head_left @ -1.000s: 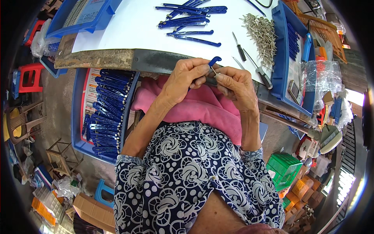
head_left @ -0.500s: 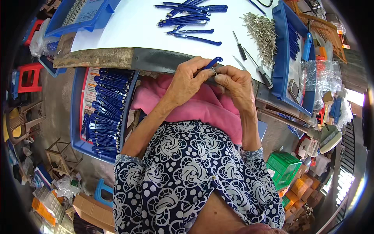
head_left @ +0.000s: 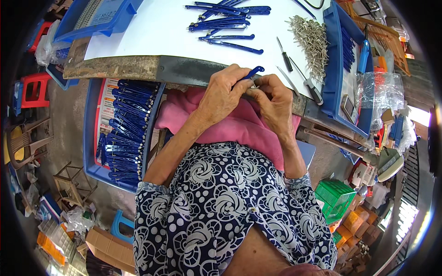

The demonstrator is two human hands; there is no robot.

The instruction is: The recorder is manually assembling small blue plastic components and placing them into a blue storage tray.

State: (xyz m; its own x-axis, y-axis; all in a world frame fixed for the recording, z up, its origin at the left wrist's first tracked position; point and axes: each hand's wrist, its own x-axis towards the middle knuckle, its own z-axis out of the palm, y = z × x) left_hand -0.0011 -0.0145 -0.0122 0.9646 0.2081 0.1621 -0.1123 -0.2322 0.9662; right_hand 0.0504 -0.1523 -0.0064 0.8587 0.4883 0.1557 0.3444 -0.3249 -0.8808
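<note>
At the table's near edge my left hand (head_left: 220, 96) is closed around a slim blue part (head_left: 256, 71), whose rounded, slightly hooked end sticks out past the fingers. Right beside it, my right hand (head_left: 276, 106) pinches a small silvery metal piece (head_left: 253, 86) against the near side of the blue part. The fingertips of both hands almost meet, and they hide most of the metal piece. Similar blue parts (head_left: 225, 24) lie in a loose bunch on the white tabletop sheet. A heap of small silvery metal pins (head_left: 309, 39) sits farther right.
Two screwdrivers (head_left: 286, 60) and a thin pointed tool (head_left: 288, 78) lie right of my hands. A blue tray (head_left: 329, 60) with blue parts stands at the right. Lower left, another blue tray (head_left: 88, 152) holds many blue parts. A pink cloth (head_left: 221, 129) covers my lap.
My right hand has shifted slightly left and closer to the left hand, its fingers now more curled around the metal piece. The left hand keeps its hold on the blue part.
</note>
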